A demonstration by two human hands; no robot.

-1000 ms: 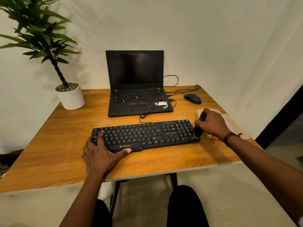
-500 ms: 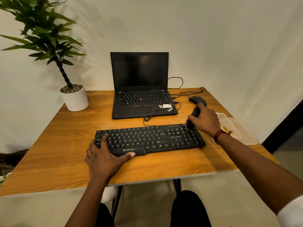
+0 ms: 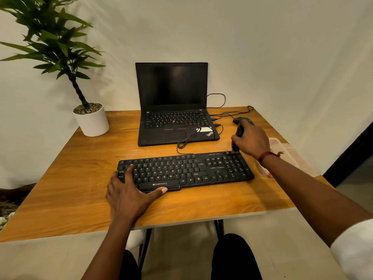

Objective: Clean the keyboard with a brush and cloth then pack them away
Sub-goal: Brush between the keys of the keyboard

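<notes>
A black Zebronics keyboard (image 3: 185, 170) lies across the middle of the wooden table (image 3: 60, 188), its cable (image 3: 186, 138) looping up from its back edge toward an open ThinkPad laptop (image 3: 173, 106) that stands at 12 o'clock from it with a dark screen. The cable's coil rests on the laptop's palm rest, just beside the trackpad. At 1 o'clock from the keyboard a black mouse (image 3: 245, 120) sits near the table's far right corner, partly hidden behind the right hand (image 3: 252, 141); more thin wires run from the laptop's right side past it.

The right hand is closed in a fist around a dark brush (image 3: 238, 136), handle end pointing up toward the mouse, bristle end down at the keyboard's upper right corner above the number pad. The bristles are blurred, so whether they touch the keys cannot be told. A red thread band (image 3: 266, 156) circles that wrist.

The left hand (image 3: 129, 190) lies flat and spread on the keyboard's lower left corner, fingers over the keys, thumb along the front edge below the space bar, holding nothing.

At 3 o'clock from the keyboard, behind the right forearm, lies a clear plastic pouch (image 3: 290, 154); its contents are too blurred to make out, bar a small red spot at its near end. At 10 o'clock a white pot (image 3: 91, 122), filled with pebbles, holds a green leafy plant (image 3: 54, 41).
</notes>
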